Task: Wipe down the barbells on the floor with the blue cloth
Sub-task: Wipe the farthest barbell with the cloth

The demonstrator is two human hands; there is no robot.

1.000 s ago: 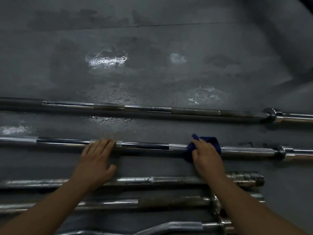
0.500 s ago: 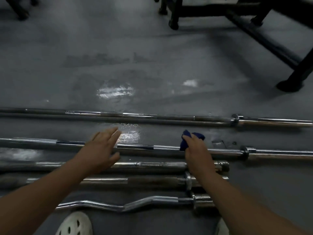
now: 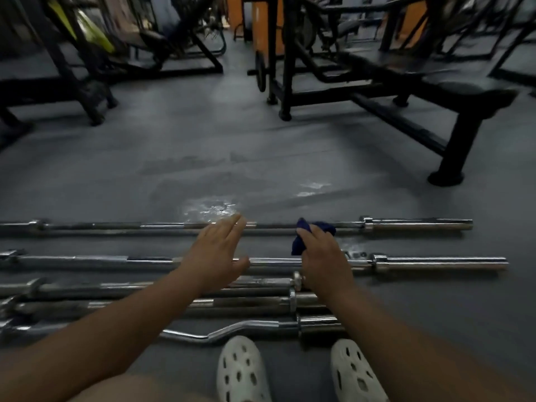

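Blue cloth (image 3: pixel 314 231), dark and bunched into a wad, is pinched in the curled fingers of the right hand (image 3: pixel 324 264). It is held over the farthest barbell (image 3: pixel 406 224) and the gap before the second barbell (image 3: pixel 435 260); contact with the steel cannot be told. The left hand (image 3: pixel 216 253) has flat, straight fingers and grips nothing, its fingertips over the farthest bar. The bars are chrome, dull in patches, and lie parallel on a grey floor (image 3: pixel 261 158) with their long axes running 9 to 3 o'clock and sleeve ends toward 3. A curl bar (image 3: pixel 246 326) lies nearest, at 6 o'clock, by white clogs (image 3: pixel 240 369). There are wet glints (image 3: pixel 208 208) at 12 o'clock from the left hand, a black bench (image 3: pixel 452 91) at 2 o'clock, and dark machine frames (image 3: pixel 72 82) at 10.
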